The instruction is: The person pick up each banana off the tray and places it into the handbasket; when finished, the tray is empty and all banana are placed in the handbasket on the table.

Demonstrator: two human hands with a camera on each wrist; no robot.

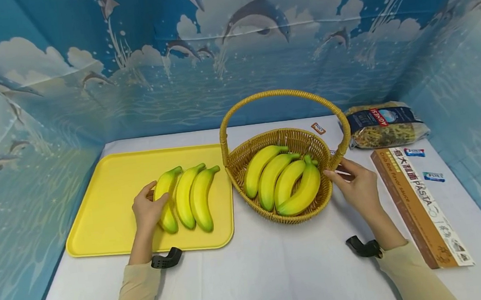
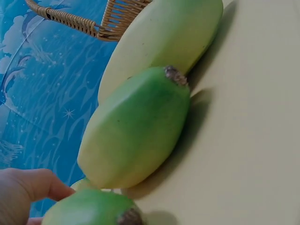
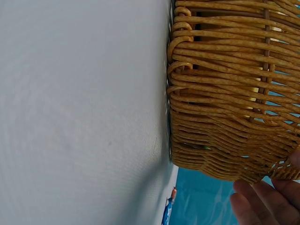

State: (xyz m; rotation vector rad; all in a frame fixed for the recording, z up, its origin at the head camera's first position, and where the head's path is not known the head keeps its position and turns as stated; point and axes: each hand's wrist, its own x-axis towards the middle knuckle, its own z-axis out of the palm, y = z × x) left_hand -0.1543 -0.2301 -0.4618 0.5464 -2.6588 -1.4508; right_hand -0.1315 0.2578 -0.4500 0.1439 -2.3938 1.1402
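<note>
My left hand point(image 1: 147, 212) grips the leftmost banana point(image 1: 169, 220) on the yellow tray point(image 1: 97, 209), thumb on one side and fingers on the other. Two more bananas point(image 1: 202, 200) lie beside it, stems pointing away. In the left wrist view the held banana point(image 2: 91, 208) shows its blunt end at the bottom. A wicker basket point(image 1: 289, 220) with a tall arched handle stands right of the tray, and several bananas point(image 1: 288, 184) lie inside. At the foot of the handle, my right hand point(image 1: 359, 187) holds the basket's right rim; its fingers point(image 3: 262, 201) touch the weave in the right wrist view.
A bag of pasta point(image 1: 386, 125) lies at the back right. In front of it is a long brown-and-white pasta box point(image 1: 422, 206). Small wrapped packets point(image 1: 434, 177) lie near the box, and another small packet point(image 1: 318, 128) behind the basket. A dolphin-print curtain point(image 1: 163, 89) encloses the table.
</note>
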